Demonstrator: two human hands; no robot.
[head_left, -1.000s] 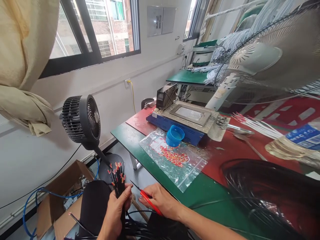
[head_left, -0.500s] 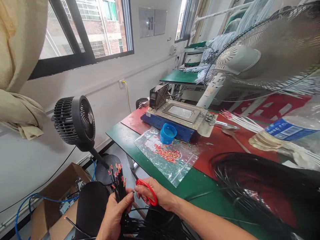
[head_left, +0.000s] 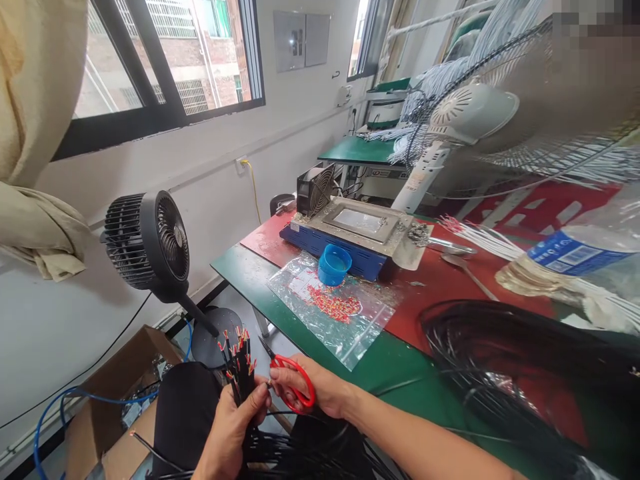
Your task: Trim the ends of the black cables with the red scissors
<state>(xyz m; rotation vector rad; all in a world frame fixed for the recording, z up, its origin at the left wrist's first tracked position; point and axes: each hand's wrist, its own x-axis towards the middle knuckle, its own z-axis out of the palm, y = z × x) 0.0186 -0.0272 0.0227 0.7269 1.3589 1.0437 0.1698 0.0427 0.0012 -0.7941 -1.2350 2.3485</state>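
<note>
My left hand (head_left: 239,417) is closed around a bundle of black cables (head_left: 240,367), whose stripped ends show red, white and yellow wires pointing up. In my right hand (head_left: 305,387) are red-handled scissors (head_left: 295,380), the dark blades pointing up and left. The fingertips of both hands come close together beside the bundle, and what lies between them is too small to make out. More black cable (head_left: 280,453) lies across my lap. One loose cable (head_left: 155,450) rests over my left leg.
On the table (head_left: 400,377), a plastic bag (head_left: 350,343) lies under coloured clippings (head_left: 333,305) and a blue tub (head_left: 333,265). Behind sits a blue heated machine (head_left: 345,247). A black cable coil (head_left: 470,380) and a large bottle (head_left: 565,257) occupy the right. A fan (head_left: 150,237) stands left, above a cardboard box (head_left: 115,387).
The two hands hold nearly the same pose, with the scissors and cable bundle still in them. The view has shifted slightly.
</note>
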